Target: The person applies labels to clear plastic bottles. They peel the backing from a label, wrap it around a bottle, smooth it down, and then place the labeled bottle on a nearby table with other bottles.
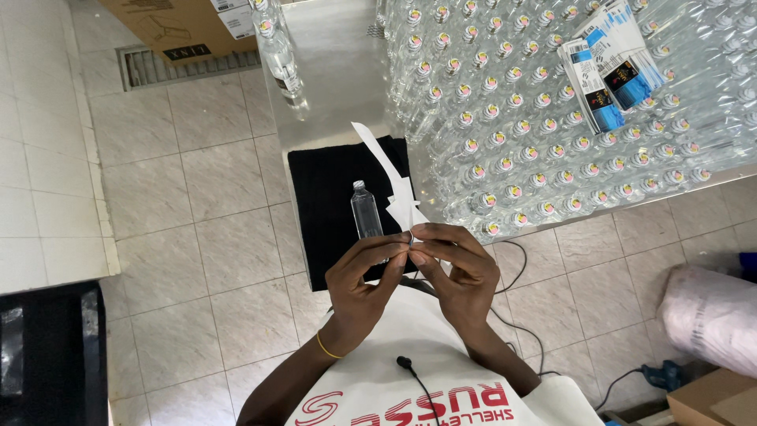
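My left hand (364,280) and my right hand (451,264) meet just in front of my chest. The fingertips of both press together and pinch the bottom end of a white paper strip (394,185), which sticks up and away from me. I think the strip is very light and floppy and could tear, so I should hold it softly by its edge. A small clear bottle (366,211) lies just past my left fingers on a black cloth (323,213). It looks empty and light (maybe a bit slippery), so gripping its middle seems best. The cloth sits on a shiny metal table (339,79). Farther off stand many more clear bottles (536,118) with a label stack (607,71) on top. Pale floor tiles (197,237) lie below
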